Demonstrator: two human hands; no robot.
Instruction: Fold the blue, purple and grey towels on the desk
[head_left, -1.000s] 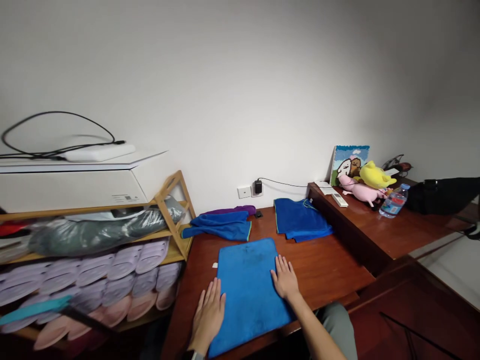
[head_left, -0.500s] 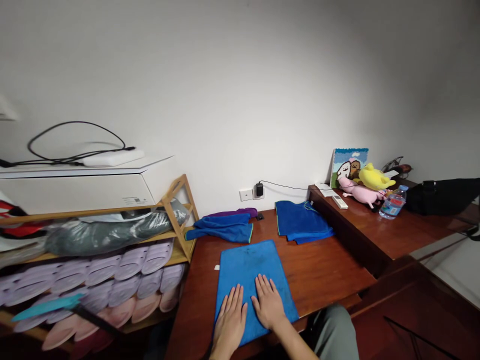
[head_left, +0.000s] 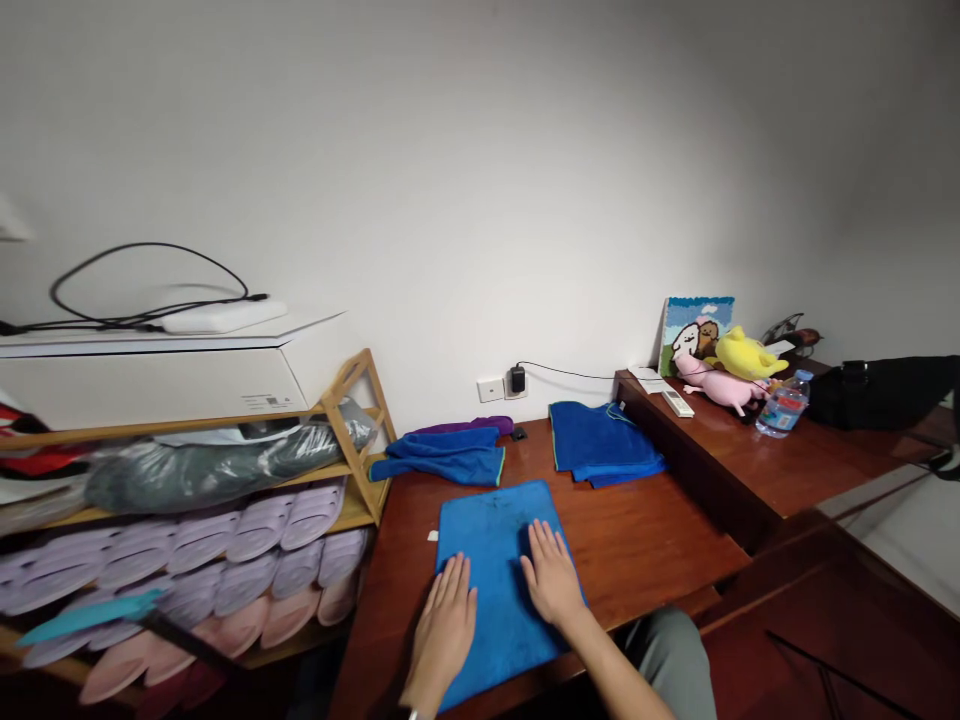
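A light-blue cloth [head_left: 495, 590] lies spread flat on the brown wooden table [head_left: 630, 560], with dark smudges near its far edge. On the cloth's left side rests my left hand [head_left: 446, 620], palm down with its fingers stretched out. My right hand [head_left: 553, 578] is flat over the right side of the cloth, fingers extended and thumb apart. Neither hand holds anything. Behind the cloth, a darker blue cloth [head_left: 450, 455] lies crumpled at the back left, against a purple cloth [head_left: 480, 424]. Folded dark-blue cloths [head_left: 604, 440] lie at the back right.
At the left, a wooden rack [head_left: 364, 460] holds slippers [head_left: 255, 525] and a white box [head_left: 150, 385]. A higher desk at the right bears a bottle [head_left: 784, 405], a pink plush toy [head_left: 720, 388], a remote [head_left: 678, 403] and a black bag [head_left: 877, 395].
My hands have moved apart over the light-blue cloth, the left one toward its left edge and the right one toward its right edge and slightly farther away. Both remain flat.
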